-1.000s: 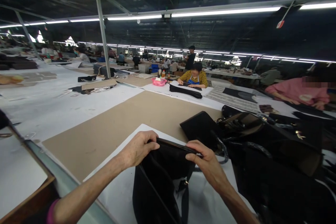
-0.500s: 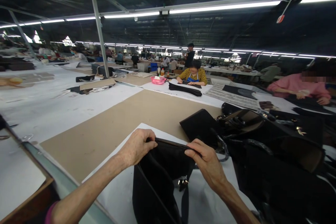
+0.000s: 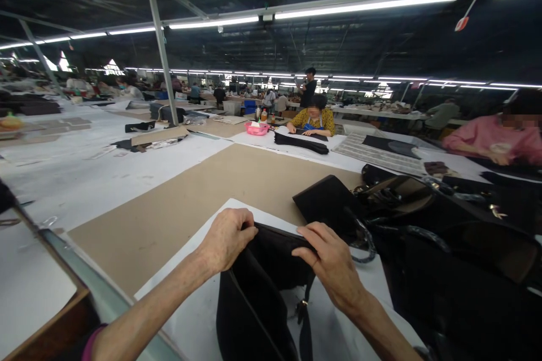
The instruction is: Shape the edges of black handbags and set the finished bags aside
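- Head view: the left hand grasps the top edge of a black bag, its thumb pressed against curled fingers, much as half a second ago.
- The right hand grasps the same edge farther along, thumb on the near side and forefinger on the far side; thumb and forefinger now stand wider apart, and the thumb has come nearer the left hand.
- The bag sits between the two forearms, in front of the wearer, with its top gaping towards the camera; its lower end runs out of view.
- A metal clasp on the bag's strap has swung since the last picture: it hangs a little lower, and less of its shine shows.
- Below the bag, a white sheet overlaps a brown board, both lying on the worktop as before.
- To the right of the hands, a black panel lies tilted beside a heap of black bags, with a clear-wrapped handle near it; these have not been moved.
- Across the worktop, a person in yellow bends over dark material, near a pink basket and a bundle of black strips.
- A person in pink now appears closer to the right edge of view.
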Demonstrator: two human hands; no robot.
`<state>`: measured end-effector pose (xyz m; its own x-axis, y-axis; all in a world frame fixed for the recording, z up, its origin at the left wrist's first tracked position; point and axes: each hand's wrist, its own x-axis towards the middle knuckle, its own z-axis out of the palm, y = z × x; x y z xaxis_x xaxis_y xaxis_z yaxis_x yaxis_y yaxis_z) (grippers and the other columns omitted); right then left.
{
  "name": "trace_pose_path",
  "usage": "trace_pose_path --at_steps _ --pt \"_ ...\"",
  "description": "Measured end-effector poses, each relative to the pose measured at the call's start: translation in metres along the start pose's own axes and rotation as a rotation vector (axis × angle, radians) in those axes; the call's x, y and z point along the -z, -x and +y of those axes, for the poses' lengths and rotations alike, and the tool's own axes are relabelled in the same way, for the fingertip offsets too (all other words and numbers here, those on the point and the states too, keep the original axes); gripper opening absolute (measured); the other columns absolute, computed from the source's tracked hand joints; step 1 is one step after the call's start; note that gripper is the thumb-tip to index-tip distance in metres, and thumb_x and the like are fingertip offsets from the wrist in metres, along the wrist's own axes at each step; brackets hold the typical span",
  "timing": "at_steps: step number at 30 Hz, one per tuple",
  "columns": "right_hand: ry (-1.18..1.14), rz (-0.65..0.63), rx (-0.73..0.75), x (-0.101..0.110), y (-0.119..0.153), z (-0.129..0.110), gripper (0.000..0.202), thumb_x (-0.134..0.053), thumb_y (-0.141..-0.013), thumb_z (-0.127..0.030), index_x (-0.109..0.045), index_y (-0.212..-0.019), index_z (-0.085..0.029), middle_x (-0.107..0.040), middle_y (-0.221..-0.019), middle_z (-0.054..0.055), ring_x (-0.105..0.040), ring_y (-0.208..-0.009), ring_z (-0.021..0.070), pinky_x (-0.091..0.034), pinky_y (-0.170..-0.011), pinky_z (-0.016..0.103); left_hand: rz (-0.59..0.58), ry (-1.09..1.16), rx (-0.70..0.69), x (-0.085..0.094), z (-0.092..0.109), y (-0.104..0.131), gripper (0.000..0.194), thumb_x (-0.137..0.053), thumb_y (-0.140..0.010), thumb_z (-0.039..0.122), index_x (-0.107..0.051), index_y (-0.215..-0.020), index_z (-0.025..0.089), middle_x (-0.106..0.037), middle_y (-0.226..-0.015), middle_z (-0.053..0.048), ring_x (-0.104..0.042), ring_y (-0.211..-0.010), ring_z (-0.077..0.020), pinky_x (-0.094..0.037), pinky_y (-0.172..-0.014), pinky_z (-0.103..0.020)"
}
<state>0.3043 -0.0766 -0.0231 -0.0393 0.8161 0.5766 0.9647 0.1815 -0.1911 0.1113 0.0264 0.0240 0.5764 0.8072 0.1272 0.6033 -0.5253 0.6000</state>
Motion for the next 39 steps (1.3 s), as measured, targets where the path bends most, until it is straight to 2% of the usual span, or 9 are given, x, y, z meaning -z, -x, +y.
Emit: trace_pose_path --at_steps 4,10,15,23,28,34,39 --pt "-0.056 -0.017 0.005 -0.001 0.002 0.0 0.026 -0.059 -0.077 -0.033 -0.058 -0.098 -0.017 -0.056 -0.09 0.006 -0.05 -0.084 0.0197 -0.042 -0.076 0.032 0.009 -0.026 -0.01 0.0 0.0 0.0 0.015 -0.046 -0.071 0.021 -0.051 -0.058 0.017 -0.046 -0.052 0.005 -0.042 -0.053 -0.0099 -0.028 -0.053 -0.021" --pt "-0.217 -0.041 -0.107 0.0 0.0 -0.001 0.01 -0.052 -0.082 -0.025 -0.06 -0.087 -0.02 -0.054 -0.083 0.002 -0.051 -0.079 0.0147 -0.041 -0.072 0.026 0.009 -0.007 -0.025 0.0 -0.003 0.001 0.016 -0.046 -0.072 0.023 -0.052 -0.058 0.017 -0.046 -0.052 0.005 -0.042 -0.053 -0.0099 -0.028 -0.053 -0.021" --pt "-0.375 -0.082 -0.205 0.004 -0.008 0.0 0.013 -0.052 -0.082 -0.027 -0.063 -0.079 -0.02 -0.052 -0.076 -0.001 -0.051 -0.072 0.0125 -0.039 -0.065 0.023 -0.02 0.047 -0.036 -0.001 -0.007 0.001 0.017 -0.047 -0.072 0.027 -0.053 -0.06 0.017 -0.043 -0.05 0.006 -0.04 -0.051 -0.0088 -0.028 -0.051 -0.02" --pt "-0.417 -0.04 -0.26 -0.002 -0.011 -0.002 0.015 -0.051 -0.081 -0.025 -0.061 -0.072 -0.019 -0.051 -0.073 -0.001 -0.051 -0.071 0.0127 -0.037 -0.066 0.024 -0.026 0.083 0.015 -0.001 -0.005 0.0 0.015 -0.049 -0.069 0.025 -0.055 -0.058 0.017 -0.043 -0.049 0.006 -0.039 -0.05 -0.0085 -0.028 -0.05 -0.02" --pt "-0.311 -0.037 -0.25 0.0 -0.01 -0.007 0.017 -0.048 -0.083 -0.026 -0.06 -0.075 -0.019 -0.05 -0.075 0.0 -0.05 -0.072 0.0133 -0.037 -0.066 0.025 -0.002 0.095 0.043 -0.001 -0.002 0.001 0.014 -0.049 -0.067 0.023 -0.055 -0.056 0.016 -0.042 -0.047 0.006 -0.039 -0.048 -0.0083 -0.029 -0.05 -0.019" --pt "0.075 -0.035 -0.084 0.0 -0.016 -0.014 0.018 -0.047 -0.084 -0.025 -0.06 -0.074 -0.019 -0.054 -0.08 0.003 -0.048 -0.075 0.016 -0.034 -0.071 0.029 0.02 0.087 0.041 -0.002 -0.002 0.001 0.014 -0.048 -0.066 0.022 -0.054 -0.055 0.016 -0.043 -0.047 0.005 -0.04 -0.049 -0.0083 -0.028 -0.049 -0.019" --pt "0.201 -0.085 0.012 -0.005 -0.027 -0.024 0.022 -0.043 -0.087 -0.025 -0.061 -0.076 -0.02 -0.058 -0.071 0.002 -0.049 -0.071 0.0166 -0.031 -0.069 0.03 0.042 0.061 0.043 -0.004 -0.003 0.0 0.014 -0.047 -0.065 0.021 -0.056 -0.055 0.016 -0.045 -0.048 0.004 -0.041 -0.051 -0.0088 -0.027 -0.05 -0.019"
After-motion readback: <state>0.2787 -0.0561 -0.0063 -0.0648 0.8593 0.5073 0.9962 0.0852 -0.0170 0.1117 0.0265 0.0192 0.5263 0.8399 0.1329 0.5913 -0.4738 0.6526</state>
